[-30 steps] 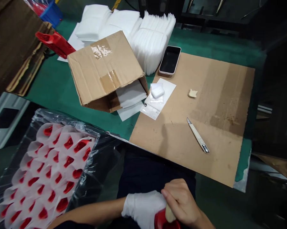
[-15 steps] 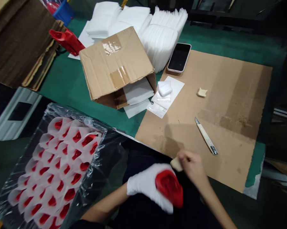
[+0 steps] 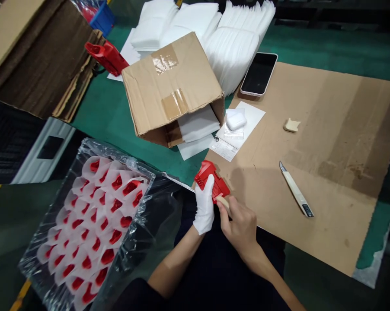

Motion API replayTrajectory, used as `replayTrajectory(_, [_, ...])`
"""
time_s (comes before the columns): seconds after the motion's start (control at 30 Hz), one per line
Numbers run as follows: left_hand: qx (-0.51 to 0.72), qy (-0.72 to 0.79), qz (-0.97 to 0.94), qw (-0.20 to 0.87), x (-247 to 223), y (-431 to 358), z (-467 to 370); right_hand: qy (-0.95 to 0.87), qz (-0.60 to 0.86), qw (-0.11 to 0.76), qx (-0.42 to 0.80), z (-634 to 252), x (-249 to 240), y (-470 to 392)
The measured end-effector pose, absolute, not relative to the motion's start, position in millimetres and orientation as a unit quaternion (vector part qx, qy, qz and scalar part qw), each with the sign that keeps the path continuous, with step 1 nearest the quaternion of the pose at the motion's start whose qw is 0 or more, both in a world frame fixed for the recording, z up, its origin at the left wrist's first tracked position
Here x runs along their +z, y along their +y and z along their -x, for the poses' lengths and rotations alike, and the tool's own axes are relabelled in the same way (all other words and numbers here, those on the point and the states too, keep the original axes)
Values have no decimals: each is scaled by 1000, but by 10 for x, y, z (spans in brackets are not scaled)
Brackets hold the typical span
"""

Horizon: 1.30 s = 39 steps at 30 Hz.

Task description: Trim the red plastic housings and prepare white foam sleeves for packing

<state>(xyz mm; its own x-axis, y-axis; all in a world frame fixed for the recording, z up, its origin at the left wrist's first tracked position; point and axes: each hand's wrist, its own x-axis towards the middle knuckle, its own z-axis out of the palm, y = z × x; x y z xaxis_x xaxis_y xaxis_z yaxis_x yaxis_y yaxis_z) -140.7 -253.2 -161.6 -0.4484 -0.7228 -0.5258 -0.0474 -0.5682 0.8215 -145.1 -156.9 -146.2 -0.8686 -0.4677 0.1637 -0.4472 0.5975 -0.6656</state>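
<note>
My left hand (image 3: pixel 203 211), in a white glove, is closed round a red plastic part (image 3: pixel 219 185) at the front edge of the table. The thumb lies along the part's upper face. My right hand (image 3: pixel 242 222) is bare and pinches a small cream-coloured piece (image 3: pixel 224 201). That piece's tip touches the near end of the red part; its exact kind does not show. A craft knife (image 3: pixel 295 188) lies to the right on the cardboard sheet (image 3: pixel 331 190), with a torn cream-coloured scrap (image 3: pixel 291 125) beyond it.
At lower left, a plastic-lined crate (image 3: pixel 143 190) holds several red parts in white sleeves. A cardboard box (image 3: pixel 172 82) lies on its side before stacks of white foam sheets (image 3: pixel 237 43). A phone (image 3: pixel 259 74), a paper card (image 3: pixel 225 149) and another red part (image 3: pixel 107 57) are near it.
Both hands have moved up and slightly left, to the table's edge. The red part has turned to show its broad face. The cream-coloured piece, apart from it earlier, now touches it. The view has shifted.
</note>
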Motion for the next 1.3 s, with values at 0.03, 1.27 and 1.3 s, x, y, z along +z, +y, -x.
replayTrajectory(0.03, [-744,-406,-478,230,-1613,-2528,1414,893,244,10,-378,1437,-1468,-1573])
replayTrajectory(1.27, [-755,-384,-479,230,-1598,-2521,1393,850,259,45,-456,1418,-1581,-1526])
replayTrajectory(1.3, [-757,-380,-479,229,-1597,-2525,1392,856,253,40,-448,1428,-1603,-1516])
